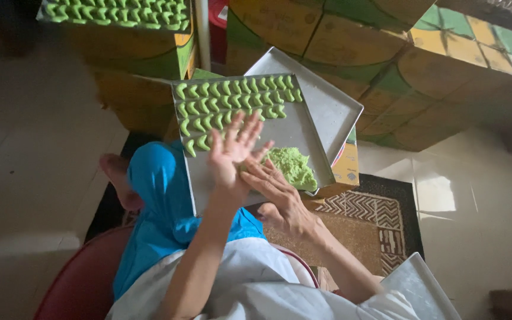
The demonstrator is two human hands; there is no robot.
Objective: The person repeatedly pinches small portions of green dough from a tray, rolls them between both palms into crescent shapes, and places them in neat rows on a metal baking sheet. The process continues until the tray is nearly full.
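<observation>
I see my left hand (232, 155) with fingers spread, palm rubbing my flat right hand (274, 192) above the metal tray (294, 133), beside green dough (293, 166).

Bare metal shows on the near tray (303, 127) only to the right, between the rows of green crescents (226, 104) and the dough heap (291, 166) — the left hand (232, 154) and right hand (271, 186) crowd its near edge. Behind, stacked cartons (386, 65) wall off the far side.
</observation>
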